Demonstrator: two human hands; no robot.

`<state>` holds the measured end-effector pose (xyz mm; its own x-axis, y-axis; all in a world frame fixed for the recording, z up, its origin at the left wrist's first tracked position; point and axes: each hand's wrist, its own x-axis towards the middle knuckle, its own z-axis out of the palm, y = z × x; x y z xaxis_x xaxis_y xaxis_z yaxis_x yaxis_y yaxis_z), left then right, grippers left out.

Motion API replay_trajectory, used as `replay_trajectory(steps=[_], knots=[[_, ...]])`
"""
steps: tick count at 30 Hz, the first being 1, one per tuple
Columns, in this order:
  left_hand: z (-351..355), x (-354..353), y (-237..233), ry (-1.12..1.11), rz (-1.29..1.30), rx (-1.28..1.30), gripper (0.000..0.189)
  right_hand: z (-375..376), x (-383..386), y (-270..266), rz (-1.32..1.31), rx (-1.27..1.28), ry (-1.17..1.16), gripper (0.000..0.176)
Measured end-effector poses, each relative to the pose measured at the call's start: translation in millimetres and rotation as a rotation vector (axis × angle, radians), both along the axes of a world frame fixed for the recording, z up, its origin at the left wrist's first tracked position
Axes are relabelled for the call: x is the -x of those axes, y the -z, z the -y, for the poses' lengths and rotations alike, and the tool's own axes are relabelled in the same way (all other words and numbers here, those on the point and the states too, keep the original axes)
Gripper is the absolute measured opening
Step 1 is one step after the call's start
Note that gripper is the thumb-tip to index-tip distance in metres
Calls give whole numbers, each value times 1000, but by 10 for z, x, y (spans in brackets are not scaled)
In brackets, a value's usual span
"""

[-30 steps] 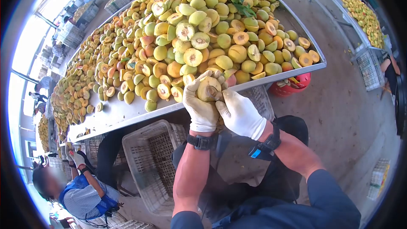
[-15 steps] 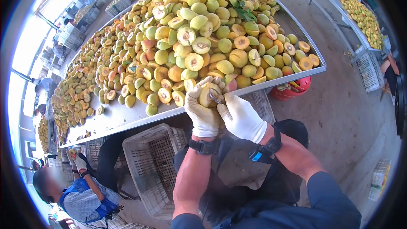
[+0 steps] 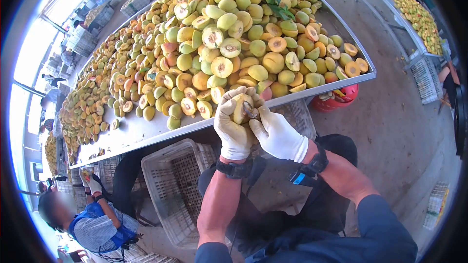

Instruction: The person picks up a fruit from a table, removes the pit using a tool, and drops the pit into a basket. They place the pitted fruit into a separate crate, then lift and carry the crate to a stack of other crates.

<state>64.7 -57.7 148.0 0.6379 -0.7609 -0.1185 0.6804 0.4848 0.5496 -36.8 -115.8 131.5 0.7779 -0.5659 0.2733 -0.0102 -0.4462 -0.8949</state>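
Note:
My left hand (image 3: 233, 127), in a cream work glove, grips a halved yellow peach (image 3: 241, 106) just below the front edge of the metal table (image 3: 141, 134). My right hand (image 3: 279, 134), in a white glove, presses a small metal pitting tool (image 3: 249, 112) into the cut face of that peach. Both hands meet over my lap. The table carries a big heap of halved and whole peaches (image 3: 214, 44).
A white plastic crate (image 3: 175, 185) stands under the table by my left knee. A red bucket (image 3: 337, 99) sits under the table's right corner. Another person (image 3: 92, 219) in blue works at lower left. A second peach-laden table (image 3: 414, 17) is at far right.
The hands and peach have stayed at the table edge, shifting only slightly. The tool tip has worked a little within the peach's cut face.

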Motion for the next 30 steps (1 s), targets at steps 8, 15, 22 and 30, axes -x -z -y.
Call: replay_trajectory(steps=[8, 15, 22, 30], knots=[[-87, -358, 135, 302, 228, -163, 27, 57, 124, 21, -275, 150, -139, 24], [-65, -178, 65, 135, 685, -457, 23, -20, 130, 89, -319, -90, -162, 24], [-39, -134, 137, -80, 525, -432, 29, -180, 102, 142, -206, -268, -130, 25], [-73, -131, 63, 16, 516, -337, 37, -69, 223, -164, -295, -964, -448, 37]])
